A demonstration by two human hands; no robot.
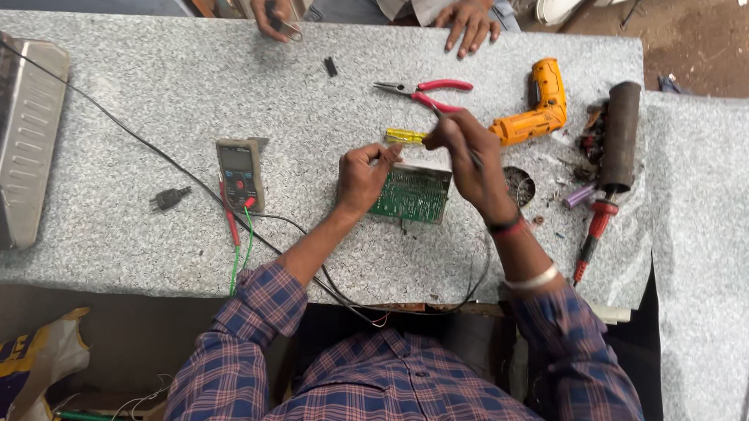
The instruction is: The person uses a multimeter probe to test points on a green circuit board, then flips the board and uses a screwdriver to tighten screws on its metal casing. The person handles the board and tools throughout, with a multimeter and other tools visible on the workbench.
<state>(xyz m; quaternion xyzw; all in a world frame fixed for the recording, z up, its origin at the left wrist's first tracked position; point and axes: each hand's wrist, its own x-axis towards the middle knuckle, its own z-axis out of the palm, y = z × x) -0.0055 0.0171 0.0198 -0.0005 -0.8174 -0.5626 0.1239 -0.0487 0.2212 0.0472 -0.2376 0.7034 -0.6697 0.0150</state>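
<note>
Working: we judge that we are probing or soldering the circuit board, so we should keep it pinned flat and bring the tip down steadily onto one spot.
Bench [175,84]: grey speckled stone; it carries everything we use.
Metal box [9,134]: at the far left edge, well apart from our hands.
Drill [534,111]: orange, lying just beyond our right hand.
Meter [240,170]: grey, left of the board, with red and green leads trailing toward us.
Circuit board [414,196]: green, flat on the bench between our hands.
Pliers [428,90]: red-handled, beyond the board.
Left hand [360,177]: curled, fingers pressing the board's left edge.
Right hand [469,152]: closed around a thin tool [476,160] pointing down at the board; we cannot tell its kind.
Yellow screwdriver [405,136]: just beyond the board.
</note>
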